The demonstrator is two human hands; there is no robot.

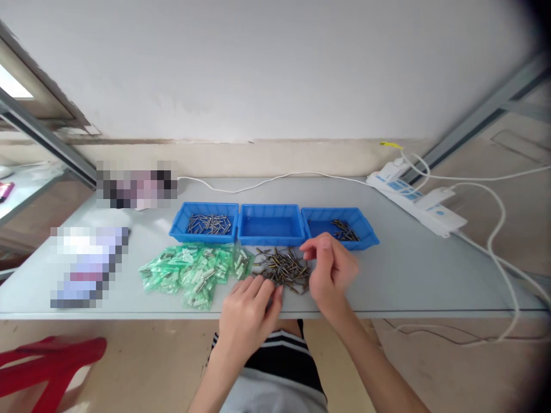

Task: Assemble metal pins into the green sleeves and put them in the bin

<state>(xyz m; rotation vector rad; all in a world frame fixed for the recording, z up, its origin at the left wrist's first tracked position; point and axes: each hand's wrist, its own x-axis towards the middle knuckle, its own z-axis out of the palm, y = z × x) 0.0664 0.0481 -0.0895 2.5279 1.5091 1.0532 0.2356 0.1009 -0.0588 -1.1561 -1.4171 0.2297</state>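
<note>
A pile of small dark, brassy metal pins (pixel 282 267), thicker at one end, lies loose on the table in front of the blue bins. At its near left edge is my left hand (pixel 247 310), its fingers bent down and close together, with the tips partly hidden. My right hand (pixel 333 272) is raised at the pile's right side, fingers curled in and index finger bent toward the thumb. Anything pinched there is too small or hidden to make out. Several green-tinted clear bags (pixel 189 272) holding silvery metal pieces lie left of the pile.
Three blue bins stand in a row: the left bin (pixel 173 230) holds silvery pins, the middle bin (pixel 271 223) shows its bare bottom, and the right bin (pixel 365 229) holds dark pins. A white power strip (pixel 430 212) with cables lies right. Blurred-out objects sit left. A red stool (pixel 64 361) stands below.
</note>
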